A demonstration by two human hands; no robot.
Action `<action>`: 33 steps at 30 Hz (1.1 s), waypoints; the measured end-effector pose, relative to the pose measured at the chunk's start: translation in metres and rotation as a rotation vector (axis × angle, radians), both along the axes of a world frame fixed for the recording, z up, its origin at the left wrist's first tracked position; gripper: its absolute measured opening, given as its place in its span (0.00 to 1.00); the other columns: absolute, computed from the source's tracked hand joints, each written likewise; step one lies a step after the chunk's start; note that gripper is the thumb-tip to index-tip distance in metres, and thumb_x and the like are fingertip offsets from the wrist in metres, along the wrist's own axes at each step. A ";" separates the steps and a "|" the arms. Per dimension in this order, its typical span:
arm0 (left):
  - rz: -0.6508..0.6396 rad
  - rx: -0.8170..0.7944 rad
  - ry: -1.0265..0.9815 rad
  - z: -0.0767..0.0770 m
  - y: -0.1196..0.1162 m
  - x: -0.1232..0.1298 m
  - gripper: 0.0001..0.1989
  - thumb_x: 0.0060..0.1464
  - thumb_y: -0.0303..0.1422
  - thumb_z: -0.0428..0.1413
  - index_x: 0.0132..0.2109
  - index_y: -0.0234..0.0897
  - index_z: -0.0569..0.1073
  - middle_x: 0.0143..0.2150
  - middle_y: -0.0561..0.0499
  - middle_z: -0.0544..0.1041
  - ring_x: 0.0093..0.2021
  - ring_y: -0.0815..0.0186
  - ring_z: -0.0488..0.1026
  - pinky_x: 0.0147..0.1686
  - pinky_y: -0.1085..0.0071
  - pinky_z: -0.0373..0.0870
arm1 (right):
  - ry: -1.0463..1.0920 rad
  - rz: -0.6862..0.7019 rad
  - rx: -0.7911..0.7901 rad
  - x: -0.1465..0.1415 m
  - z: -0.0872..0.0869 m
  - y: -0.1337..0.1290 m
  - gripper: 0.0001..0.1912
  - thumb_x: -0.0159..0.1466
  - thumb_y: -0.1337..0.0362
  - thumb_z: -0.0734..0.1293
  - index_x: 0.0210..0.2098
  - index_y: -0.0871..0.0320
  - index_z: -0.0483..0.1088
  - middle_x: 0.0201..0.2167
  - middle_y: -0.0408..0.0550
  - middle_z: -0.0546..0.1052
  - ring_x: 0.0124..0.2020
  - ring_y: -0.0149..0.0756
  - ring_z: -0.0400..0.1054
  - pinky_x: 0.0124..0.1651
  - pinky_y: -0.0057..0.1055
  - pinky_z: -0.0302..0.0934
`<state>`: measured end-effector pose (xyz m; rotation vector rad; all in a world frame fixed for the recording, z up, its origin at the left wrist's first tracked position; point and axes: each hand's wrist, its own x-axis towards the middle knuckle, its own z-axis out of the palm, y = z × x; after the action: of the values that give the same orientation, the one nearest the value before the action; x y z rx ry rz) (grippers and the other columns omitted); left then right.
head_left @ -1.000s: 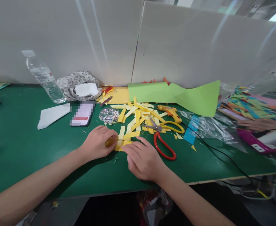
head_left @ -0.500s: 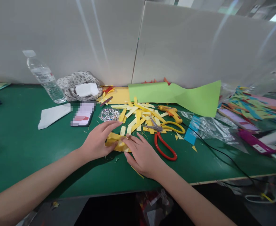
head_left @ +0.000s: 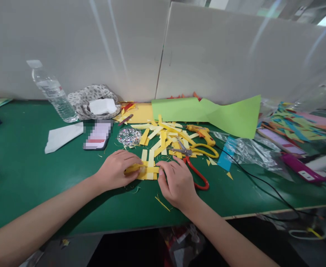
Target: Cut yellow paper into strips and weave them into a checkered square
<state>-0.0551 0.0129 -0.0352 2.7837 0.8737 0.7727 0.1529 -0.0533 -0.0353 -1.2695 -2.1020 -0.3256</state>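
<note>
Yellow paper strips (head_left: 151, 170) cross one another in a small woven patch on the green table. My left hand (head_left: 119, 168) is closed on the left part of this paper, where yellow strips are bent up between thumb and fingers. At the patch's right edge, my right hand (head_left: 176, 181) has its curled fingers on the end of a crosswise strip. Pale strips stick out from the patch toward the back. Scissors (head_left: 189, 152) with one yellow and one red handle lie just behind my right hand, which covers part of the red handle.
Loose yellow strips (head_left: 163, 135) are heaped behind the patch, beside a glue gun (head_left: 203, 133) with its cable. Green paper (head_left: 207, 113) leans at the back. A phone (head_left: 98, 135), a bottle (head_left: 54, 92) and a round of small beads (head_left: 129, 136) stand or lie left; plastic film (head_left: 254, 150) lies right.
My right hand has moved right, off the middle of the woven patch to its right edge, uncovering the crossed strips. My left hand's fingers have curled in more over the paper.
</note>
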 end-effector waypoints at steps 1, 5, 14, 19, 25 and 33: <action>0.004 -0.017 0.009 0.001 -0.001 0.000 0.10 0.52 0.33 0.53 0.42 0.38 0.72 0.39 0.49 0.78 0.39 0.62 0.73 0.41 0.63 0.68 | 0.000 -0.009 0.003 0.000 0.000 0.000 0.10 0.60 0.72 0.57 0.40 0.63 0.67 0.27 0.48 0.75 0.30 0.35 0.67 0.52 0.42 0.56; 0.001 -0.075 0.040 0.006 -0.003 0.000 0.12 0.52 0.38 0.53 0.42 0.37 0.72 0.37 0.48 0.77 0.38 0.61 0.72 0.38 0.64 0.68 | -0.003 -0.044 -0.001 0.000 -0.001 0.001 0.11 0.61 0.71 0.57 0.40 0.63 0.67 0.26 0.48 0.75 0.30 0.36 0.67 0.51 0.42 0.57; -0.072 -0.100 0.099 0.012 0.000 -0.003 0.20 0.50 0.44 0.54 0.46 0.36 0.69 0.40 0.46 0.76 0.41 0.59 0.71 0.39 0.64 0.68 | 0.008 -0.073 -0.031 0.000 -0.001 -0.001 0.11 0.60 0.71 0.57 0.41 0.61 0.66 0.24 0.45 0.75 0.27 0.34 0.68 0.54 0.44 0.55; -0.081 -0.095 0.107 0.011 0.002 -0.005 0.20 0.51 0.45 0.54 0.46 0.36 0.69 0.40 0.45 0.76 0.40 0.60 0.71 0.39 0.65 0.68 | 0.026 -0.067 -0.029 0.001 -0.001 -0.001 0.12 0.60 0.71 0.57 0.41 0.62 0.67 0.23 0.44 0.75 0.27 0.34 0.69 0.54 0.44 0.54; -0.076 -0.083 0.093 0.009 0.003 -0.004 0.20 0.51 0.44 0.54 0.47 0.37 0.68 0.39 0.46 0.76 0.39 0.60 0.71 0.38 0.65 0.68 | 0.035 -0.057 -0.022 0.001 0.001 -0.002 0.12 0.60 0.72 0.57 0.41 0.63 0.67 0.23 0.44 0.76 0.26 0.33 0.69 0.55 0.45 0.54; -0.061 -0.076 0.086 0.010 0.002 -0.003 0.20 0.50 0.45 0.54 0.46 0.38 0.68 0.38 0.47 0.75 0.38 0.61 0.72 0.36 0.66 0.68 | 0.030 -0.053 -0.025 0.000 0.000 -0.002 0.13 0.60 0.72 0.56 0.43 0.62 0.67 0.25 0.45 0.76 0.28 0.33 0.70 0.55 0.44 0.54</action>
<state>-0.0583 0.0146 -0.0248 2.7800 0.8094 0.6013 0.1532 -0.0549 -0.0351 -1.3381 -2.0564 -0.3028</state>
